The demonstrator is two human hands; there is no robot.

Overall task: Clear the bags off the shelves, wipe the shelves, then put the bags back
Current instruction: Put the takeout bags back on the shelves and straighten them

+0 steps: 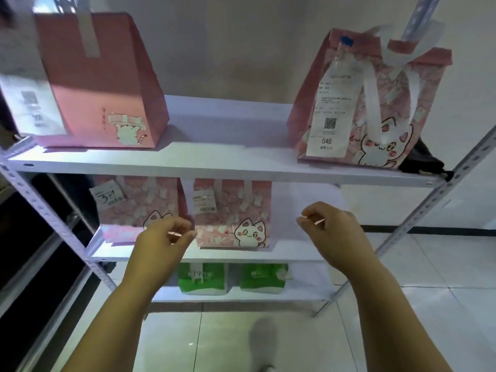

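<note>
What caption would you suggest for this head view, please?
Left hand and right hand hover, loosely curled, before two pink cat bags on the middle shelf.

Upper shelf (228,157): plain pink bag (102,84) at left, receipt-tagged cat bag (375,108) at right, well apart.
Middle shelf (295,253): left cat-print bag (134,208) just beside centre cat-print bag (233,216).
Lower shelf (241,298): left green bag (202,277) near right green bag (264,276).

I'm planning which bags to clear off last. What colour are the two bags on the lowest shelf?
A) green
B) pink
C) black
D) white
A: the left green bag and the right green bag stand side by side on the lowest shelf.
</note>
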